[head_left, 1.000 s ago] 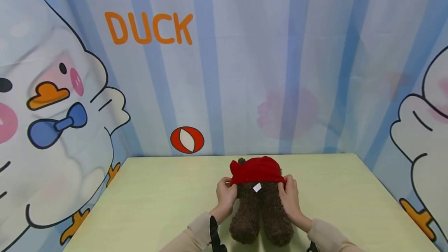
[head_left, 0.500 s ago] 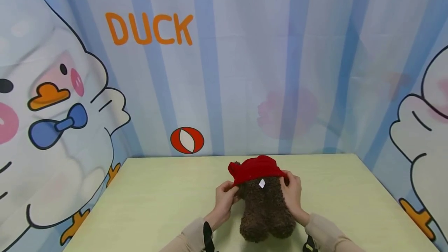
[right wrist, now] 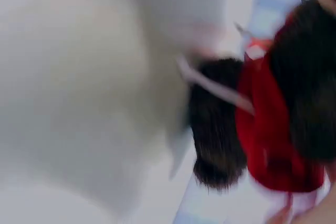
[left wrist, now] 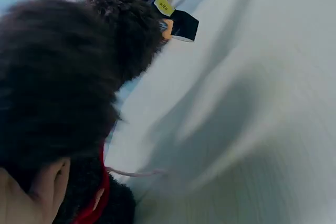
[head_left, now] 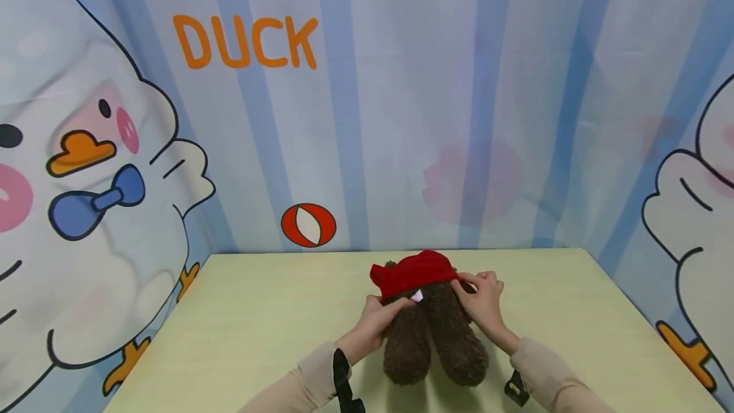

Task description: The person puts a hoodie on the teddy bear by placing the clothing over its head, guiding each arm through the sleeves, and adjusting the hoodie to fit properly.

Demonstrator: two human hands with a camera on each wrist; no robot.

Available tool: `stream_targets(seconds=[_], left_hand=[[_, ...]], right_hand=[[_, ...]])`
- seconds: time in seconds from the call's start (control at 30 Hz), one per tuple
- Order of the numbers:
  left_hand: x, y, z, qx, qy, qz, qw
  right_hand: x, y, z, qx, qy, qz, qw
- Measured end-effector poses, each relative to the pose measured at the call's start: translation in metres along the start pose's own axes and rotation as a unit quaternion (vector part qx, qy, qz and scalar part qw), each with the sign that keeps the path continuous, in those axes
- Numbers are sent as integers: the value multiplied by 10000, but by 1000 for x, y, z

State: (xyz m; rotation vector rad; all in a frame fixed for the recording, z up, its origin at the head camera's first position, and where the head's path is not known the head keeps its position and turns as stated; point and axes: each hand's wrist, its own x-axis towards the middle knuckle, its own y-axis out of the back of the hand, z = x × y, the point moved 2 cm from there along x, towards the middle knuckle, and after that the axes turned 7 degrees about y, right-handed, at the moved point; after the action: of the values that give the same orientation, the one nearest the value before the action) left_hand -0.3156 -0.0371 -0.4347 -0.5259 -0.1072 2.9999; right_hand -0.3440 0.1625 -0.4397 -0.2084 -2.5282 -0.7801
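Note:
A brown plush toy (head_left: 453,343) in a red cloth garment (head_left: 415,271) is held over the table, its two legs toward me. By the garment's lower edge sticks out a small white tag (head_left: 417,296). My left hand (head_left: 373,324) grips the toy's left side, thumb laid across the plush near the tag. At the right, my right hand (head_left: 484,298) pinches the garment's edge between thumb and fingers. From the red cloth trails a pale thin cord (left wrist: 134,173) in the left wrist view; a similar pale strip (right wrist: 223,92) shows, blurred, in the right wrist view. The toy's head is hidden.
The pale yellow table (head_left: 275,311) reaches back to a striped curtain (head_left: 395,113) printed with ducks and lettering. Black straps (head_left: 344,381) hang at the wrists.
The left hand has shifted inward, its thumb now over the toy's body. The right hand has risen slightly. The toy has turned, and its legs, close together half a second ago, are spread.

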Motion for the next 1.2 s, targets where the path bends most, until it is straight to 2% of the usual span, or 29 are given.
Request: stream_targets(seconds=[0.07, 0.1, 0.17, 0.2, 0.27, 0.3, 0.33, 0.37, 0.4, 0.43, 0.47, 0.53, 0.57, 0.6, 0.67, 0.73, 0.8, 0.9, 0.97, 1.0, 1.07, 1.13, 1.2], left_hand=[[-5, 3, 7, -192, -91, 3, 9998], [-8, 4, 10, -297, -101, -45, 9995], [-16, 6, 15, -398, -57, -129, 9991], [-19, 7, 15, -455, -6, -179, 9988], [-19, 10, 13, -475, 122, -240, 9985], [-16, 12, 10, -518, 185, -305, 9980], [-12, 14, 8, -541, 220, -361, 9976], [-9, 16, 6, -559, 254, -433, 9972], [-5, 18, 4, -521, 280, -518, 9969], [-3, 20, 3, -481, 292, -592, 9967], [-2, 21, 2, -448, 291, -702, 9961], [-1, 22, 2, -356, 250, -857, 9954], [-1, 22, 2, -295, 232, -883, 9954], [0, 21, 1, -276, 235, -873, 9955], [1, 19, 1, -316, 118, -706, 9969], [4, 15, 0, -313, -86, -307, 9990], [6, 9, -2, -226, -362, 149, 9990], [6, 0, -7, 83, -780, 708, 9944], [7, -5, -12, 258, -952, 930, 9908], [6, -7, -14, 304, -979, 1010, 9896], [7, -7, -16, 472, -1034, 1112, 9873], [9, -4, -17, 604, -962, 1104, 9874], [12, 3, -16, 705, -889, 988, 9886]], right_hand=[[9, 9, 8, 415, 229, -856, 9952], [14, 13, 12, 627, 360, -1405, 9874], [19, 23, 20, 1032, 556, -2586, 9589], [20, 29, 23, 1158, 530, -3168, 9399], [18, 39, 28, 1053, 612, -4122, 9029], [16, 44, 28, 889, 697, -4451, 8883], [14, 48, 27, 657, 854, -4644, 8791], [12, 49, 26, 364, 1158, -4683, 8752], [11, 49, 24, 73, 1559, -4579, 8752], [10, 47, 22, -219, 2135, -4299, 8770], [10, 45, 20, -516, 2720, -3857, 8801], [11, 40, 18, -969, 3664, -2713, 8848], [12, 38, 18, -1059, 3974, -2191, 8848], [13, 36, 18, -1031, 4108, -1824, 8873], [14, 32, 19, -899, 4155, -1325, 8954], [14, 28, 19, -810, 3936, -965, 9106], [12, 24, 20, -851, 3445, -602, 9330], [5, 17, 20, -825, 2181, -302, 9720], [1, 14, 20, -513, 1164, -393, 9911], [-1, 13, 20, -309, 726, -550, 9954], [-3, 13, 19, 126, 135, -972, 9951], [-4, 16, 17, 383, 19, -1348, 9901], [-4, 19, 13, 329, 408, -1453, 9880]])
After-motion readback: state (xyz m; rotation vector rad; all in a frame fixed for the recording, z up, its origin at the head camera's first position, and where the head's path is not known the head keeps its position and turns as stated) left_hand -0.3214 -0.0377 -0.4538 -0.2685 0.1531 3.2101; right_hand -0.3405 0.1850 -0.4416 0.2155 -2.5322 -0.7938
